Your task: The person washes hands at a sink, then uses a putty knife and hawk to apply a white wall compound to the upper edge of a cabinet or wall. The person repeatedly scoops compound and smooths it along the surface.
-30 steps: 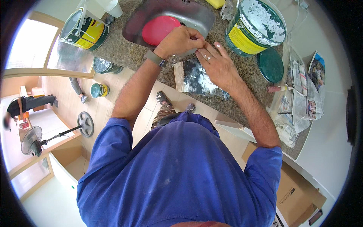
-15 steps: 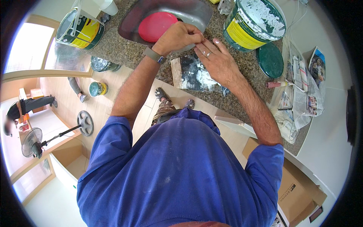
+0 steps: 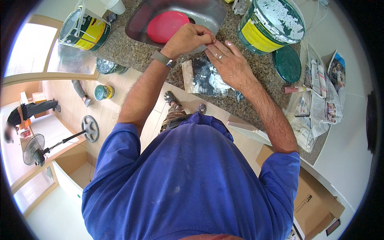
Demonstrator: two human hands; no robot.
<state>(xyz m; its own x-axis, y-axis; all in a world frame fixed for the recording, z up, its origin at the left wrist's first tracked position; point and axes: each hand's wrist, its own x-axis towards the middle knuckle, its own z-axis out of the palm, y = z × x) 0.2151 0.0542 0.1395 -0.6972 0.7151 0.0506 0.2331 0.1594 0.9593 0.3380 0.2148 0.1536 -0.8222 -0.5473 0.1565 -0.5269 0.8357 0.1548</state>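
Over the front edge of the sink [image 3: 216, 12], my two hands meet. My left hand [image 3: 191, 39] is closed in a pinch at the fingertips of the other hand; what it grips is too small to make out. My right hand [image 3: 231, 66] is stretched out palm down with its fingers apart, white paint spots on fingers and nails. Beneath it lies a dark flat board [image 3: 202, 78] smeared with white paint, partly covered by the hand. A red plastic bowl [image 3: 166, 26] sits in the metal sink, left of the fingers.
Paint-smeared bucket [image 3: 264, 38], green lid [image 3: 287, 64], small roller [image 3: 293, 89] and newspapers [image 3: 320, 92] lie rightward on the granite counter. Another bucket [image 3: 86, 34] stands at its left end. Paint cans [image 3: 104, 93], a standing fan [image 3: 36, 150] and another person [image 3: 36, 111] are beyond, left.
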